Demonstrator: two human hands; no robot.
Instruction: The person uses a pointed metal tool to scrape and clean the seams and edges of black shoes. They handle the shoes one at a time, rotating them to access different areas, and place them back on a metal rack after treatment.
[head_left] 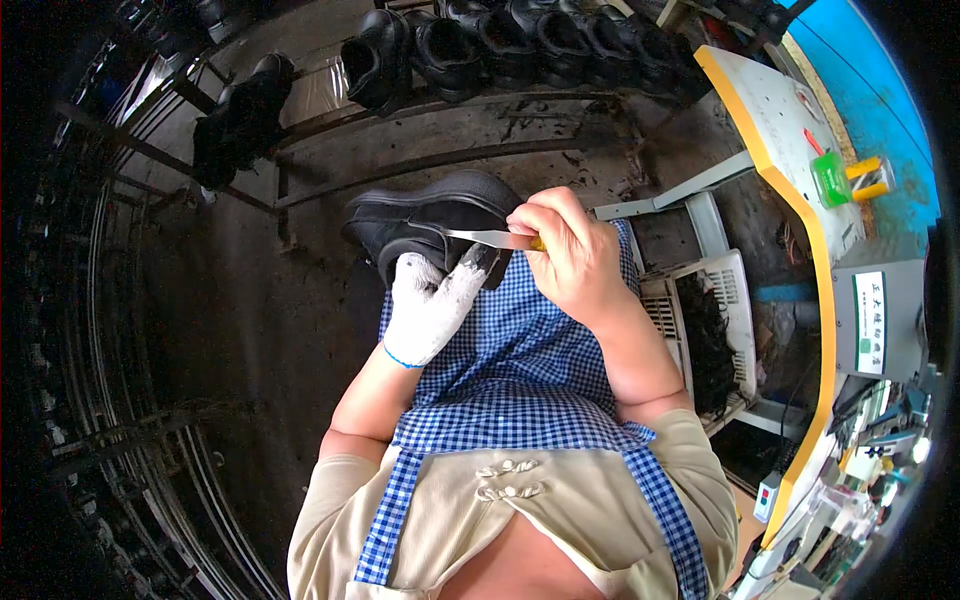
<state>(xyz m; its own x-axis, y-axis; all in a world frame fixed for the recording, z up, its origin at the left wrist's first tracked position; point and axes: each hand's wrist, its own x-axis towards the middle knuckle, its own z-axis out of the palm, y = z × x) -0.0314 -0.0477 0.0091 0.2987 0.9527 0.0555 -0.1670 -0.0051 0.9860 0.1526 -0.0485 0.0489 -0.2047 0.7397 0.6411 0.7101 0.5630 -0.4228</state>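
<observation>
A black shoe [455, 197] lies on its side above my lap, its thick sole turned away from me. My left hand [430, 300], in a white knit glove, grips the shoe at its opening; part of the fingers is hidden inside or behind it. Bare and closed, my right hand [572, 250] holds a knife [485, 237] with a pale flat blade and a yellowish handle. The blade points left and its tip touches or nearly touches the shoe's upper; I cannot tell which.
Several black shoes [450, 55] stand in a row on a rack ahead. Another dark shoe pair [245, 115] rests at the left rack. To my right are a white plastic basket [742, 330] of black scraps, a yellow-edged table [770, 120] and a green-labelled jar [830, 180].
</observation>
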